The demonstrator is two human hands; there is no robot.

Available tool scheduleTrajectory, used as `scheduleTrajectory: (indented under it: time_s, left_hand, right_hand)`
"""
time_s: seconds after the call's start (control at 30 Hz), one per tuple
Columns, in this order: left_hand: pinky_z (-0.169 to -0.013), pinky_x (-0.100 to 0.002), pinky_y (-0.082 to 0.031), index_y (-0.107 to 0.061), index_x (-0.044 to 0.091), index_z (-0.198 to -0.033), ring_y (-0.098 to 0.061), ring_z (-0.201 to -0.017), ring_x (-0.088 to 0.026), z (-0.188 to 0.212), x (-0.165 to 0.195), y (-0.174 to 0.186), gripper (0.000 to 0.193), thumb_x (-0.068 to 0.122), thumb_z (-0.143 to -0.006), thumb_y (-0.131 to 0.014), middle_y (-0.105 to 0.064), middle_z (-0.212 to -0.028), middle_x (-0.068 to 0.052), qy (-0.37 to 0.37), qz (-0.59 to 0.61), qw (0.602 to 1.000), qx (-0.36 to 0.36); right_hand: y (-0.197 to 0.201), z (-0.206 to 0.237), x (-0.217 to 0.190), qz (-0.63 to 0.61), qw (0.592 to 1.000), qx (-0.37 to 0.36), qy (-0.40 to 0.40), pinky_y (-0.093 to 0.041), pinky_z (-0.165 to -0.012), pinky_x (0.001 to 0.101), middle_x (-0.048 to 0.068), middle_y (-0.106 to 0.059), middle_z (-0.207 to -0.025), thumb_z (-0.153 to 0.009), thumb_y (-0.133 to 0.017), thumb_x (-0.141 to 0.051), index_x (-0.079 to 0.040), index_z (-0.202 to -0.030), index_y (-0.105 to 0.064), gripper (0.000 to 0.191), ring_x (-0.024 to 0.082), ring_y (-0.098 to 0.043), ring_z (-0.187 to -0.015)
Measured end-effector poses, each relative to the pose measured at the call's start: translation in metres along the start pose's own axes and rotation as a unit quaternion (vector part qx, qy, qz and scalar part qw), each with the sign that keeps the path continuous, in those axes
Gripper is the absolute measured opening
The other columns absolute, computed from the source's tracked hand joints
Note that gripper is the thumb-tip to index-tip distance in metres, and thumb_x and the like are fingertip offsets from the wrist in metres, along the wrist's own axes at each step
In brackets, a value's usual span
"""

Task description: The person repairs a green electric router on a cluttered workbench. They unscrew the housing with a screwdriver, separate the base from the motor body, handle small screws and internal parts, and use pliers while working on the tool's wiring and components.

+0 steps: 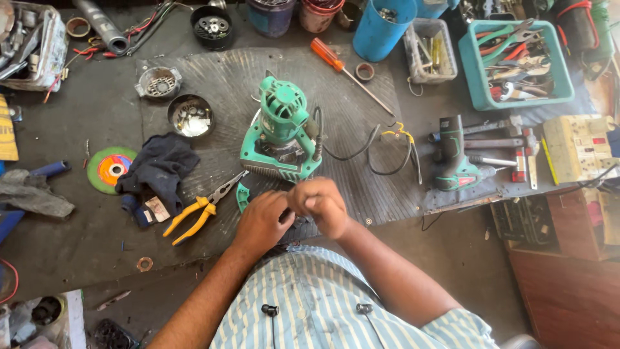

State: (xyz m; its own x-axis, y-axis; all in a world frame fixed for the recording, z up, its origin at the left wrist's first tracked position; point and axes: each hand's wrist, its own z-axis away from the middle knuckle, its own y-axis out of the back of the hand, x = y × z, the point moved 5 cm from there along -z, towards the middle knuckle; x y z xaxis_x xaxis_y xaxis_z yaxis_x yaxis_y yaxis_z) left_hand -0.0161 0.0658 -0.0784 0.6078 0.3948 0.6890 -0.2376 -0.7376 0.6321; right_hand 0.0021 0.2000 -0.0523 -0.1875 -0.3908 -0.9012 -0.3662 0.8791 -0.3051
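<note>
A green electric trimmer (281, 132) stands upright on a ribbed black rubber mat (361, 129), its black cord (361, 152) trailing to the right. My two hands meet just in front of its base. My right hand (321, 205) is curled into a fist. My left hand (261, 221) presses against it, fingertips tucked out of sight. Anything pinched between them is hidden. A curved green part (241, 196) lies by my left hand. Yellow-handled pliers (197, 213) lie to the left.
A dark cloth (158, 169), a round tin of small parts (191, 116) and a grinding disc (110, 169) lie left. An orange screwdriver (336, 61), a green cordless drill (455, 158), a teal tool basket (516, 64) and a socket board (578, 148) sit right.
</note>
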Motion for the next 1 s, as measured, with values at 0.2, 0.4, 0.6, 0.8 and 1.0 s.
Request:
scheduleTrajectory:
  time_s: [0.2, 0.4, 0.6, 0.8, 1.0]
  left_hand:
    - [-0.083, -0.045, -0.052, -0.065, 0.005, -0.116, -0.066, -0.096, -0.033, 0.001, 0.0, -0.001, 0.038, 0.011, -0.08, -0.076, -0.07, -0.1, -0.011, 0.01, -0.006, 1.0, -0.007]
    - [-0.083, -0.046, -0.052, -0.065, 0.006, -0.11, -0.066, -0.096, -0.033, -0.001, -0.002, -0.002, 0.037, 0.015, -0.077, -0.079, -0.07, -0.098, -0.011, 0.022, -0.008, 0.999, -0.022]
    - [-0.083, -0.045, -0.052, -0.066, 0.006, -0.118, -0.066, -0.095, -0.032, 0.0, 0.004, 0.005, 0.041, 0.012, -0.079, -0.077, -0.071, -0.099, -0.01, 0.018, 0.002, 1.0, 0.004]
    - [-0.083, -0.046, -0.051, -0.064, 0.005, -0.108, -0.065, -0.095, -0.033, -0.001, 0.002, 0.002, 0.033, 0.013, -0.08, -0.078, -0.069, -0.096, -0.011, 0.031, -0.018, 0.999, -0.022]
    - [-0.082, -0.047, -0.051, -0.062, 0.006, -0.102, -0.065, -0.095, -0.033, -0.001, 0.002, 0.001, 0.031, 0.014, -0.078, -0.079, -0.067, -0.094, -0.011, 0.015, -0.027, 1.0, -0.005]
  right_hand:
    - [-0.007, 0.014, -0.011, 0.213, 0.954, 0.206, 0.042, -0.041, -0.09, 0.036, 0.012, -0.051, -0.097, -0.102, -0.045, -0.024, 0.002, -0.099, -0.05, 0.027, 0.021, -0.049, -0.095]
    - [-0.019, -0.009, -0.025, 0.089, 0.994, -0.058, -0.005, -0.043, -0.085, 0.0312, 0.007, -0.053, -0.087, -0.096, -0.048, -0.023, -0.006, -0.085, -0.049, 0.021, 0.016, -0.051, -0.086]
    - [-0.025, -0.002, -0.028, 0.156, 0.977, 0.137, 0.039, -0.041, -0.088, 0.0323, 0.009, -0.05, -0.091, -0.1, -0.043, -0.022, -0.003, -0.088, -0.046, 0.022, 0.019, -0.047, -0.087]
    - [-0.016, -0.008, -0.019, 0.111, 0.989, 0.101, 0.01, -0.041, -0.081, 0.0351, 0.012, -0.049, -0.086, -0.095, -0.042, -0.018, 0.001, -0.085, -0.049, 0.023, 0.022, -0.046, -0.083]
    - [-0.017, -0.001, -0.011, 0.104, 0.992, 0.076, 0.015, -0.04, -0.077, 0.0316, 0.009, -0.05, -0.083, -0.097, -0.045, -0.019, -0.004, -0.081, -0.046, 0.022, 0.017, -0.045, -0.079]
